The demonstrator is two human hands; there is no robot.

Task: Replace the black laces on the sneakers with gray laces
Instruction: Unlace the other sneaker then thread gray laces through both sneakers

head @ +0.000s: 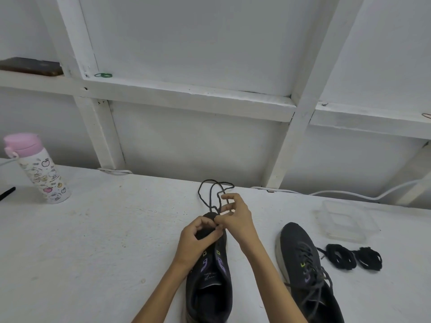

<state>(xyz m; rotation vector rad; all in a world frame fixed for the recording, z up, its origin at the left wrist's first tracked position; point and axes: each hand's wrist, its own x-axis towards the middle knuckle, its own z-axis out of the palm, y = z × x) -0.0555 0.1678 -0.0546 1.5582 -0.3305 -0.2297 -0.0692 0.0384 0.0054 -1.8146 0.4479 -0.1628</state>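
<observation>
A dark sneaker (210,290) lies in front of me, toe away, its eyelets mostly bare. My left hand (198,238) grips its toe end at the lowest eyelets. My right hand (235,215) pinches a dark gray lace (213,194) there; the lace's loose ends loop onto the table beyond the toe. A second dark sneaker (305,269) lies to the right, laced with a gray lace. Two bundled black laces (352,256) sit right of it.
A pink-lidded white bottle (39,169) stands at the far left beside a black pen (7,193). A clear plastic container (345,220) rests at the right. A white cable (349,194) runs along the table's back edge under white shelving.
</observation>
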